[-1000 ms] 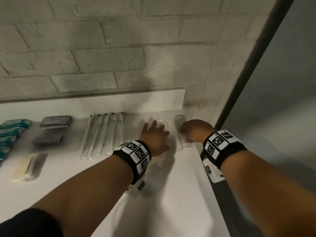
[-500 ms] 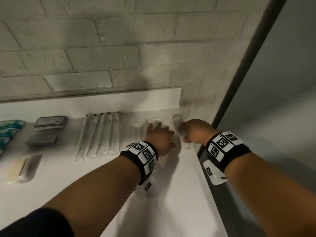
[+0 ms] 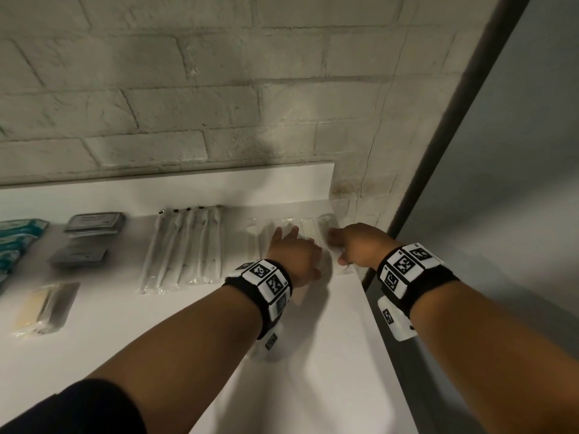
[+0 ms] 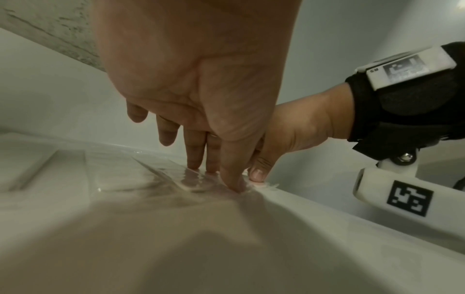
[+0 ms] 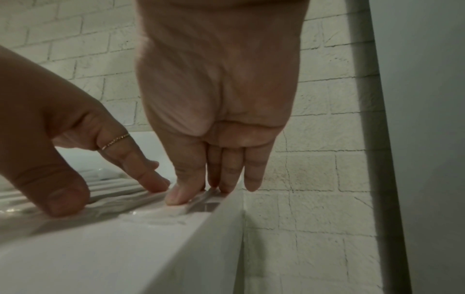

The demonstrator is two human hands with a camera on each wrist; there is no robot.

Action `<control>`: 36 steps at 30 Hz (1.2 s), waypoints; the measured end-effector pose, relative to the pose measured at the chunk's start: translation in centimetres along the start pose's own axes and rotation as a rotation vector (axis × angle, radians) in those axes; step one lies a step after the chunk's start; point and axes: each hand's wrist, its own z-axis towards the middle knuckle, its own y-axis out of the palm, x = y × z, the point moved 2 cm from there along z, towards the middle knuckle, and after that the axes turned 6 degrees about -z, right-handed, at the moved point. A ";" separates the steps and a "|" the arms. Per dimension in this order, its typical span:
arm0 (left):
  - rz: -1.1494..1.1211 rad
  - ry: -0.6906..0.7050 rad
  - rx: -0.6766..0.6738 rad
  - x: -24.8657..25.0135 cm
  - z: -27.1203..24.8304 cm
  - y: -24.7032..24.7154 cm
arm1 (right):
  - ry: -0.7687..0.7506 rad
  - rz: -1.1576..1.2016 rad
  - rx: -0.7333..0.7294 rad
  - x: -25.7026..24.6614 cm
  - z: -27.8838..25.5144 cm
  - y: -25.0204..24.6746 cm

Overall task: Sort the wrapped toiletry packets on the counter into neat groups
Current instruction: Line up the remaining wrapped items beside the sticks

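Packets in clear wrap [image 3: 283, 228] are lying side by side at the far right end of the white tabletop [image 3: 329, 355], close to the brick wall [image 3: 219, 89]. The left hand [image 3: 293, 255] is resting on them with its grip open, straight fingers [image 4: 193, 153] pressing the film flat. The right hand [image 3: 357, 245] is sitting at the tabletop's right edge, its thumb [image 5: 181, 191] and fingertips pinching the end packet [image 3: 326, 225]. Further left, a row of long wrapped sticks [image 3: 185, 245] is lying parallel, then two dark grey packets [image 3: 87, 239], teal packets [image 3: 15, 242] and a yellowish packet [image 3: 44, 305], each group apart from the next.
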 end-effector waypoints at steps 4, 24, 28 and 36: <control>0.002 -0.001 0.043 -0.5 -0.3 0.0 | 0.016 0.010 0.033 0.0 -0.2 0.0; 0.099 -0.059 0.130 -2.2 -1.6 0.2 | -0.063 -0.156 0.043 -3.6 0.2 0.4; 0.106 -0.123 0.166 -3.7 -2.3 0.1 | -0.085 -0.136 0.107 -4.7 0.4 0.8; 0.114 -0.158 0.124 -4.3 -3.1 0.9 | -0.146 -0.228 0.068 -6.9 1.1 1.3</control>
